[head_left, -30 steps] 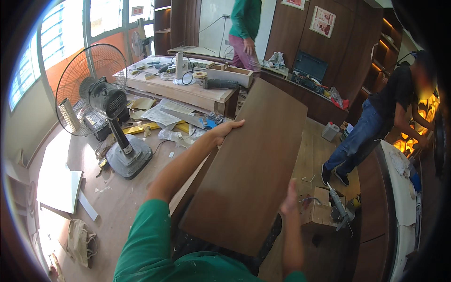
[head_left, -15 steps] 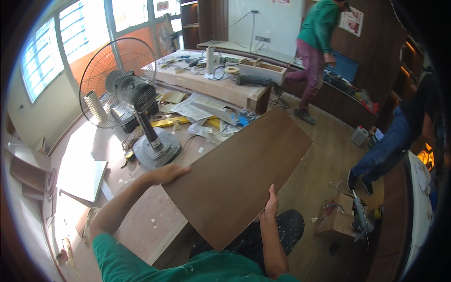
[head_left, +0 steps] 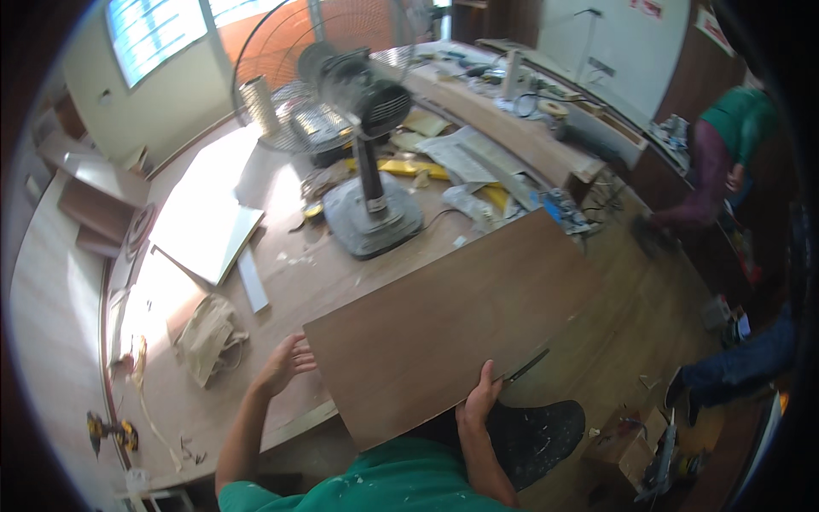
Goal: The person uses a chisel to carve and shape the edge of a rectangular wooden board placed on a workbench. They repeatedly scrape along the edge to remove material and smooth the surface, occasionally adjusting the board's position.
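Observation:
A brown rectangular wood panel [head_left: 452, 320] slants across in front of me, its near corner against my green shirt. My right hand [head_left: 480, 399] grips its lower edge, thumb on top and the other fingers hidden underneath. Beside that thumb a slim dark tool with a pointed tip [head_left: 527, 365] juts out past the panel; whether my hand holds it I cannot tell. At the panel's left edge is my left hand [head_left: 288, 365], fingers stretched out and slightly spread, close to or just touching the edge.
A grey pedestal fan [head_left: 373, 200] stands on the wooden platform [head_left: 281, 328] ahead. Beyond are a tool-strewn bench [head_left: 546, 141] and scraps. A cloth bag [head_left: 209, 337] and a cordless drill [head_left: 111, 433] lie left. At right are a cardboard box [head_left: 627, 448] and two people.
My view has swung left. My left hand has slipped from the panel's top to beside its left edge, fingers now extended. The dark tool has come into sight by my right hand.

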`<act>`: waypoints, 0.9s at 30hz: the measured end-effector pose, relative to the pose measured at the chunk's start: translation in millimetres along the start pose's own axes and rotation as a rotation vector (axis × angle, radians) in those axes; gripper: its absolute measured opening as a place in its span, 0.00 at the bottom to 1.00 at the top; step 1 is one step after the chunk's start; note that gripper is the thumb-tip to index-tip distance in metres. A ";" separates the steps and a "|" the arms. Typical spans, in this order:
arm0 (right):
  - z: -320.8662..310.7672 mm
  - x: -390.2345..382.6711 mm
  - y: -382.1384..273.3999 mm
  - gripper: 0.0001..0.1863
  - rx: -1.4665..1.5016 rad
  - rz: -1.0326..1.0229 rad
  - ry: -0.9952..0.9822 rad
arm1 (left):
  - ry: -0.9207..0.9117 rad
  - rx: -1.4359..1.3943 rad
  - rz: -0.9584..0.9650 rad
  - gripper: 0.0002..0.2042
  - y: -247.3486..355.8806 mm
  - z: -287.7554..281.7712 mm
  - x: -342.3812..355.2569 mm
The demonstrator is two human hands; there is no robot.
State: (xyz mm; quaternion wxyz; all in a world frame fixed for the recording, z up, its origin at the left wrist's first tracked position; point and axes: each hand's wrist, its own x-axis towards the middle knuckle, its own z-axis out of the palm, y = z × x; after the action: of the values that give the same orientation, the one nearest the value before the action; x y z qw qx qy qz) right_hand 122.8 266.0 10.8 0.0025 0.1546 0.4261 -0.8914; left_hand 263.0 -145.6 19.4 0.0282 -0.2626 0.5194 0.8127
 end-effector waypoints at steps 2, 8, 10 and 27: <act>-0.3 -11.1 9.7 0.35 -0.042 0.016 -0.040 | 0.054 -0.145 0.092 0.35 -17.1 27.8 -10.4; 4.4 -60.5 24.3 0.33 -0.132 0.035 -0.068 | 0.206 -0.212 0.195 0.35 -36.0 28.0 -41.1; -5.4 -65.6 31.3 0.34 -0.150 0.049 -0.158 | 0.227 -0.227 0.188 0.35 -43.6 19.0 -52.7; -8.0 -60.1 32.1 0.31 -0.544 0.176 -0.444 | 0.452 1.604 0.178 0.49 -32.0 72.4 -34.9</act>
State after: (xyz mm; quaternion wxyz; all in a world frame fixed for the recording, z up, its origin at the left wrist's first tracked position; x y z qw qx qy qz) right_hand 186.6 244.0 -1.6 0.2128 -0.0129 0.6218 -0.7536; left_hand 274.4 -60.8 32.2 0.0373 -0.2775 0.9520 0.1239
